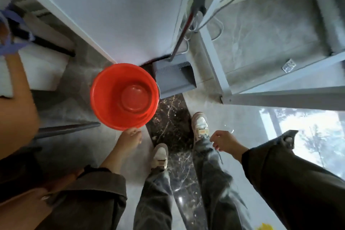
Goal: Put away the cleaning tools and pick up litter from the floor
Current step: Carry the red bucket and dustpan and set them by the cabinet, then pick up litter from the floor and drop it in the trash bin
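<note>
A red bucket [124,96] hangs empty just above the floor, and my left hand [129,139] grips its near rim from below. Behind it a grey dustpan [173,78] stands against the white wall, its long dark handle [183,30] leaning up along the wall corner. My right hand [222,141] hovers over my right shoe with its fingers curled; a thin clear wisp shows at its fingertips, and I cannot tell whether it holds it. A small silvery square [289,65] lies on the floor behind the metal door frame.
Another person's arm [16,99] fills the left edge, with a purple cloth [9,43] above it and a dark pole [69,129] below. A metal door frame [280,95] runs along the right. Something yellow [265,227] lies at the bottom right.
</note>
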